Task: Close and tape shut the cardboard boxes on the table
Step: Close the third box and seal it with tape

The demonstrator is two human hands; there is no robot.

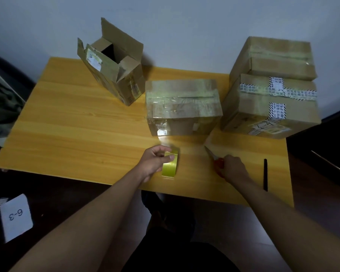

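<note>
Wooden table point(67, 118) seen from above. Near its front edge, left hand point(155, 161) gripping a yellow tape roll point(170, 165), a clear strip stretched up to the taped box point(183, 103) mid-table. Right hand point(234, 167) curled around orange-handled scissors point(214, 158) lying on the table. Open box point(114, 63) at far left; two stacked boxes point(273, 87) at far right. Black pen point(265, 173) beside the right hand.

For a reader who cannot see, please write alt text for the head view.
The left hand holds a yellow tape roll and the right hand grips red-handled scissors before a taped box on a wooden table; an open box stands behind.
</note>
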